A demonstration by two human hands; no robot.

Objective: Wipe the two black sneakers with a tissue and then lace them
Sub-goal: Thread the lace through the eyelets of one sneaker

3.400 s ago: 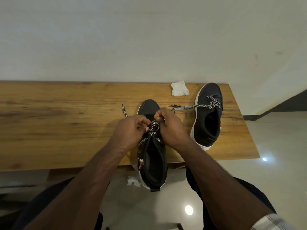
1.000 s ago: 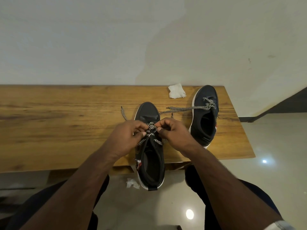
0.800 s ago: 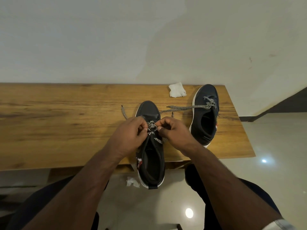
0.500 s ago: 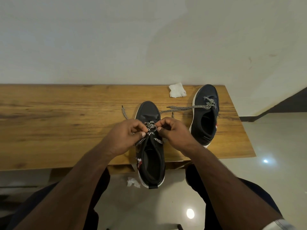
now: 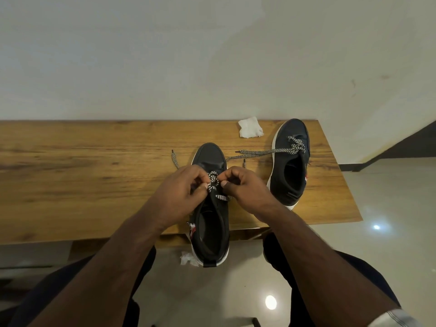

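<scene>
Both hands pinch the lace (image 5: 213, 185) over the near sneaker (image 5: 211, 208), left hand (image 5: 181, 192) and right hand (image 5: 243, 187) either side; its long axis points away, heel overhanging the counter (image 5: 94, 185) edge.

Grained wooden table (image 5: 94, 180); matt black cloth sneakers (image 5: 292, 175) showing smooth toe caps; woven laces (image 5: 259, 152); crumpled paper tissue (image 5: 250, 127); glossy floor (image 5: 389, 244) reflecting light

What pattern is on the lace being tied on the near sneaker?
Black-and-white zigzag weave on the lace, best seen in the head view, where both hands pinch it.
</scene>
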